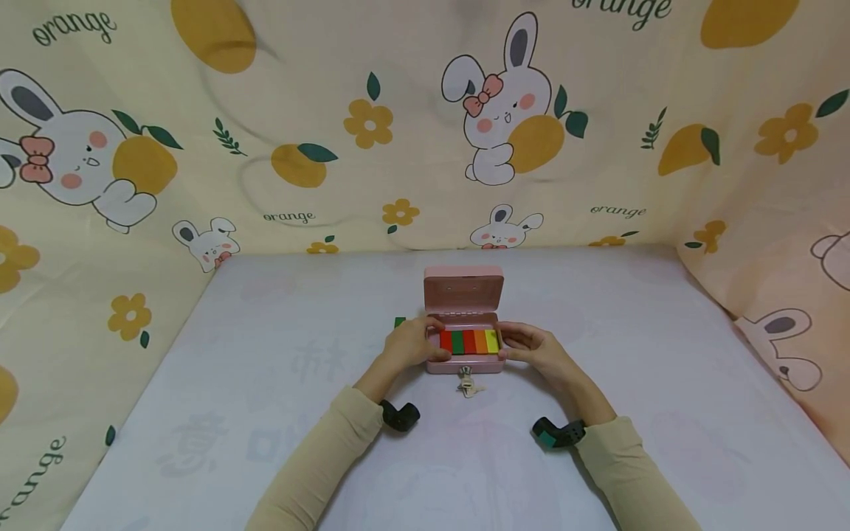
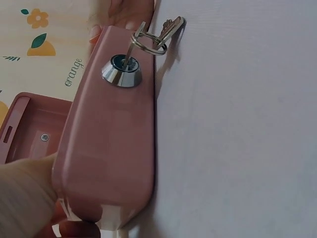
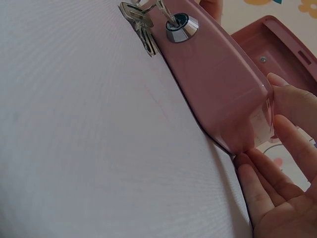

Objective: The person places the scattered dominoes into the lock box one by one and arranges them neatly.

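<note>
A small pink metal cash box (image 1: 453, 366) stands on the table with its lid raised. Inside it, a row of coloured blocks (image 1: 469, 342) lies side by side in red, green, orange and yellow. My left hand (image 1: 410, 342) grips the box's left end, some fingers over the rim beside the blocks and others low outside. At the opposite end my right hand (image 1: 538, 346) holds the box, thumb at the rim and fingers against the outer side. A key (image 2: 130, 47) sits in the front lock (image 2: 122, 70), with more keys (image 3: 141, 25) hanging from its ring.
Part of a small green piece (image 1: 400, 321) shows behind my left hand. The white table (image 1: 319, 457) runs back to a cloth (image 1: 412, 110) printed with rabbits and oranges, which also covers the sides. Black camera straps circle both wrists.
</note>
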Available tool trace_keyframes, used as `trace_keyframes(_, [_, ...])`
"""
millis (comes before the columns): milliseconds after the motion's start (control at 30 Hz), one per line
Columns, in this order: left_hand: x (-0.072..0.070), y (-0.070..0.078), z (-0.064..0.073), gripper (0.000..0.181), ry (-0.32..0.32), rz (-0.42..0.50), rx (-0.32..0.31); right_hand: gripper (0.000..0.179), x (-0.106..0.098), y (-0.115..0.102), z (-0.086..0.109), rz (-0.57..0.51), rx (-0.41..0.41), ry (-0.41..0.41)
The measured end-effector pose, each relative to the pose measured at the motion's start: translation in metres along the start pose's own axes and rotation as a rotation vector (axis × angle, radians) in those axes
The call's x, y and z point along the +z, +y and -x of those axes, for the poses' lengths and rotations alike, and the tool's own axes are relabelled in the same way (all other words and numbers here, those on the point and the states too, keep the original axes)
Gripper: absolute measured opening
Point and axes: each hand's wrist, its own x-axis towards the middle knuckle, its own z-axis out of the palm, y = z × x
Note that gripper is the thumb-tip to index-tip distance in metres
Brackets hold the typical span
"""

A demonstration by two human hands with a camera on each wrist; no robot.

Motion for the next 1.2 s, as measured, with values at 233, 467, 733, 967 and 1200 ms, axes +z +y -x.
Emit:
trace_keyframes(233, [0.000, -0.005, -0.001, 0.054, -0.010, 0.017, 0.037, 0.062, 0.000, 0.000, 0.001, -0.011, 0.006, -0.005])
trace_keyframes(467, [-0.001, -0.008, 0.002, 0.051, -0.007, 0.025, 0.082, 0.062, 0.001, -0.001, 0.000, -0.004, 0.008, -0.002])
trace_keyframes(733, [-0.006, -0.016, 0.004, 0.047, -0.012, 0.148, 0.183, 0.063, 0.000, -0.002, 0.000, 0.006, -0.011, 0.003])
trace_keyframes(967, [-0.007, -0.024, 0.004, 0.042, -0.007, 0.240, 0.227, 0.062, 0.000, 0.000, 0.000, 0.004, -0.013, 0.000])
trace_keyframes(1200, [-0.010, -0.028, 0.006, 0.039, 0.036, 0.268, 0.233, 0.062, 0.000, 0.000, 0.001, 0.014, -0.018, -0.001])
